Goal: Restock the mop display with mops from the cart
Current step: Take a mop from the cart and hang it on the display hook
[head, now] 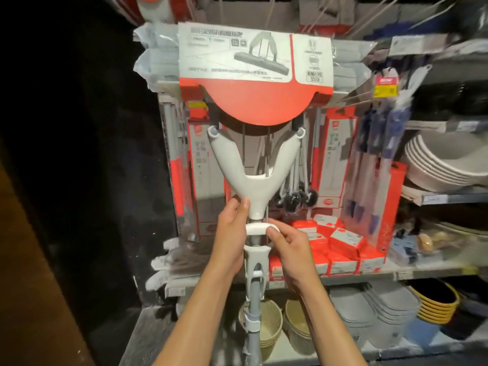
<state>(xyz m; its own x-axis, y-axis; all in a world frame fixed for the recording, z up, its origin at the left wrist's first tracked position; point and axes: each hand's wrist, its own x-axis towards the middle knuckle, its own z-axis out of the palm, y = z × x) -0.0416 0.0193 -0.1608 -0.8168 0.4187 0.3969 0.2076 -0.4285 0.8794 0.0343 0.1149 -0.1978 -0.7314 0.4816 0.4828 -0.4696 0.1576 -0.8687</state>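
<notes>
Mop (254, 165) held upright before the mop display (264, 143), left hand (232, 228) gripping the base of its white Y-fork, right hand (287, 241) pinching the white collar below; boxed stock crowds both edges

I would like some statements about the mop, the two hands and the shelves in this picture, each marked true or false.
1. Both hands hold the mop. True: the left hand grips the base of the white Y-shaped fork, and the right hand pinches the white ring handle just below it.
2. The card on the mop head is blue and yellow. False: it is grey-white above and red below.
3. Stacked pale basins sit on a shelf at the right. True.
4. The small red boxes hang from hooks. False: they lie piled on a shelf.
5. The woven baskets are above the mop head. False: they stand low, near the pole.
</notes>
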